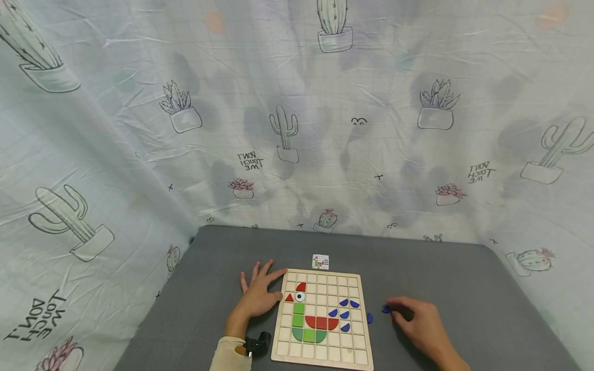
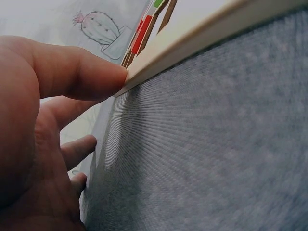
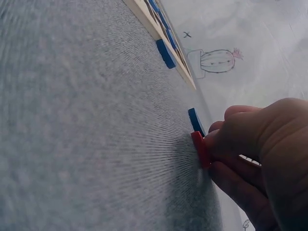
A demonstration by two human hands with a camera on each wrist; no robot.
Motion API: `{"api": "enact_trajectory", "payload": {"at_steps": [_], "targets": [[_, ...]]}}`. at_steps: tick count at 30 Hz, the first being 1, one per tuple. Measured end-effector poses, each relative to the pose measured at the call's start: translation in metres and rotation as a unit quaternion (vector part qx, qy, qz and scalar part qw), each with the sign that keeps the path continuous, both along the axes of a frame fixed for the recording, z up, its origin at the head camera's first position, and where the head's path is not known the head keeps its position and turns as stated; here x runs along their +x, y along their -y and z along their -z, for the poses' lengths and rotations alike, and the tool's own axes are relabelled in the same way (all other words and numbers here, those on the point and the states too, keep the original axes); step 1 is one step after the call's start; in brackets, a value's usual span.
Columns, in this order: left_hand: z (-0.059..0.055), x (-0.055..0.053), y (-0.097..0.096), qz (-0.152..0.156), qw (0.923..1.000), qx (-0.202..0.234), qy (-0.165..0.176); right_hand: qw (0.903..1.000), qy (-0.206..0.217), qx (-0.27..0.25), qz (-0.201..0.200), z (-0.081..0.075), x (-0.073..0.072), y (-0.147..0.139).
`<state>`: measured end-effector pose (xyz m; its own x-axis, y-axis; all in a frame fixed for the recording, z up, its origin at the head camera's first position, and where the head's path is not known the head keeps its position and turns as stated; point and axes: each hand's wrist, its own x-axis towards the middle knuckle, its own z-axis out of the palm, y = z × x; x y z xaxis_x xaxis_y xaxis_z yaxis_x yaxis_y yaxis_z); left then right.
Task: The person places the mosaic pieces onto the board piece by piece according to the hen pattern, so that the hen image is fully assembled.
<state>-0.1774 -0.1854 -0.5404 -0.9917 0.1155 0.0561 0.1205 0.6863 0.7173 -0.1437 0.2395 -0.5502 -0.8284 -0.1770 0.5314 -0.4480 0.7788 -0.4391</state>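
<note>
A wooden grid board (image 1: 334, 352) lies on the grey table, with red, green and blue pieces and a round eye piece (image 1: 300, 297) set in a bird-like figure. My left hand (image 1: 258, 296) has its fingers spread, and its thumb and index finger touch the board's left edge. At the right, my right hand (image 1: 422, 324) pinches a small red piece (image 3: 201, 150) between thumb and fingers, low over the tabletop. A blue piece (image 3: 195, 120) lies just beyond the red one. Another blue piece (image 1: 369, 318) rests against the board's right edge.
Behind the board lies a small pattern card (image 1: 320, 262) with a printed picture. The grey tabletop (image 1: 223, 247) extends around the board. A whitish curtain (image 1: 306, 77) with cactus drawings hangs at the back and sides.
</note>
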Motion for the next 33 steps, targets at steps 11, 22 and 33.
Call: {"api": "enact_trajectory", "payload": {"at_steps": [11,22,33], "targets": [[0.0,0.001,0.0,-0.001,1.0,0.003,0.004,0.9999,0.001,0.006,-0.014,0.0,-0.004,0.01],[0.0,0.0,0.0,-0.003,1.0,-0.004,0.002,0.9997,0.019,-0.001,-0.015,0.0,-0.004,0.018],[-0.002,0.001,0.0,-0.003,1.0,0.001,0.005,0.998,0.052,-0.036,-0.002,-0.004,-0.002,0.025]]}}
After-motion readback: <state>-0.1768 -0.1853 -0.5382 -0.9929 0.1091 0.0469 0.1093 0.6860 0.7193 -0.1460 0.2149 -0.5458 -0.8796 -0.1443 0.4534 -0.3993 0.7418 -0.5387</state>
